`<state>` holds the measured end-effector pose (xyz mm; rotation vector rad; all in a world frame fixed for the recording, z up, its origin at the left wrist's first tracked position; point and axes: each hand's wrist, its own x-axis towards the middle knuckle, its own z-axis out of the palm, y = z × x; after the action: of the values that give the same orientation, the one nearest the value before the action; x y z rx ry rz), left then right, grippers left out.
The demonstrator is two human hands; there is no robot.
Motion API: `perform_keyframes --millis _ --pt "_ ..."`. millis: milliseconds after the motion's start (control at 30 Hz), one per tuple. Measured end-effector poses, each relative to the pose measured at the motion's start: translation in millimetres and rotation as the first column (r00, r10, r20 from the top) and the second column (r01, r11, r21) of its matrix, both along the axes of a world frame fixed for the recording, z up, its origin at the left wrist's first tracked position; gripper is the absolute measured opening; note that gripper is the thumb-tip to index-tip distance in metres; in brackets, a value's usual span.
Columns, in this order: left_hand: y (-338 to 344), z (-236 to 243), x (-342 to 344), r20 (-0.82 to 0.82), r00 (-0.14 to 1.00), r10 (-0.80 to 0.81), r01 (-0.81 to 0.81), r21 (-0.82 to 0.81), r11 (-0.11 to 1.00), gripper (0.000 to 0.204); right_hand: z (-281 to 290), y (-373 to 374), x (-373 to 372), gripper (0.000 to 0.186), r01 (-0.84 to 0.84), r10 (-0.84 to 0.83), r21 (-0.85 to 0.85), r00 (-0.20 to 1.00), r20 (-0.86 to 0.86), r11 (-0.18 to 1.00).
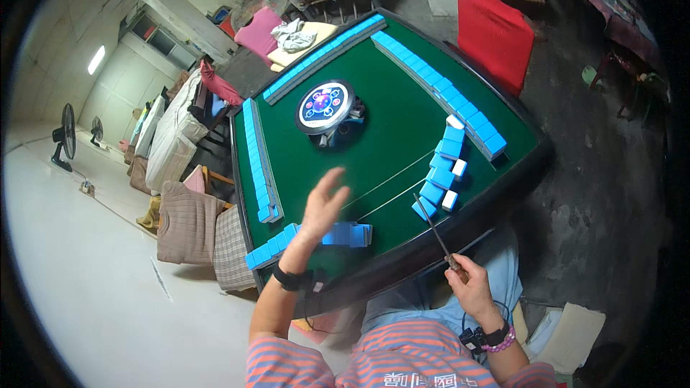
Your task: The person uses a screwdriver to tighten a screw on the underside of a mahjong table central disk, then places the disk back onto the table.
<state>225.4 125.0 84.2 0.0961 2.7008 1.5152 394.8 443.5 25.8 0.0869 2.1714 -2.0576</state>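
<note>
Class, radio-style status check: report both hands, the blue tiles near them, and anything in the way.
Left hand open, raised over near row of blue tiles. Right hand gripping thin rod, tip at loose tiles by right wall. Nothing blocking.

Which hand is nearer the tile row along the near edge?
Left. The left hand is raised open right over the near tile row. The right hand is off the table's near-right edge, gripping a thin stick.
</note>
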Motion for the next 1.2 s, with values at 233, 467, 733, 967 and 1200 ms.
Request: perform_keyframes --millis 233,467,733,967,1200 --pt "56.7 23.0 59.7 -0.209 0.954 -0.217 0.166 -0.235 0.958 0.04 -2.5 18.4 20.1 0.032 0.042 -0.038 -0.032 0.992 0.12 0.999" --pt "61.2 21.8 63.9 -0.23 0.954 -0.19 0.144 -0.202 0.969 0.036 -16.3 35.3 33.0 0.031 0.095 -0.093 -0.016 0.99 0.105 0.995" --pt "-11.5 -22.1 -57.4 0.196 0.952 0.233 -0.289 0.342 0.894 0.058 -10.7 44.5 37.1 0.028 0.15 -0.137 -0.074 0.978 0.16 0.986" --pt "-35.2 -18.3 -150.6 0.46 0.85 0.257 -0.513 0.61 0.603 0.045 7.2 49.1 24.2 0.03 0.21 -0.195 -0.05 0.956 0.217 0.976" --pt "-55.9 -40.7 -176.5 0.391 0.835 0.389 -0.546 0.49 0.68 0.02 11.2 37.4 -0.8 0.028 0.162 -0.161 0.014 0.966 0.203 0.987"
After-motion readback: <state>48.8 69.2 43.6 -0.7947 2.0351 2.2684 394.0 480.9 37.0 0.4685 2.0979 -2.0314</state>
